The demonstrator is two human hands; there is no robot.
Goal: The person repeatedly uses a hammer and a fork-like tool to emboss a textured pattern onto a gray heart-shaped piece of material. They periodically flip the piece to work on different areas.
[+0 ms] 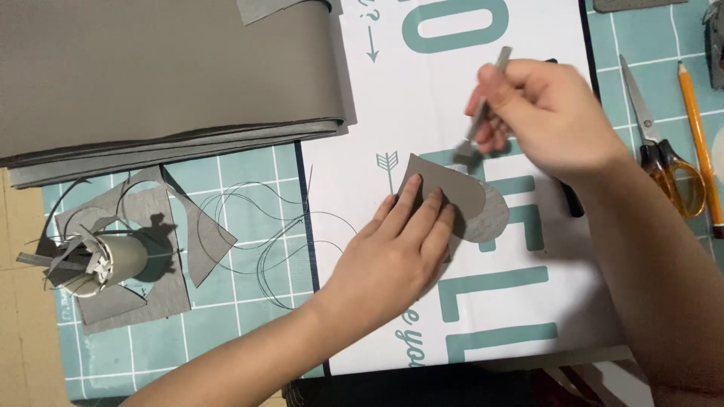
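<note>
Grey leather piece [452,197] lies flat on the white sheet [520,301]. Left hand [400,245] is spread open, fingers pressing it down. Right hand [550,113] is clenched around a metal tool [483,105], tip at the piece's edge. Judged thin, light, pliable and prone to slide; best pinned flat near the edge.

My left hand [392,252] pressed flat on a grey teardrop-shaped piece [460,197] lying on the white printed sheet [528,301]. My right hand [547,113] gripped a thin metal tool [483,105], its tip at the piece's upper edge. Scissors [664,151] and a pencil [697,136] lay near the table's right edge; folded grey material [166,75] filled the far left corner.
</note>
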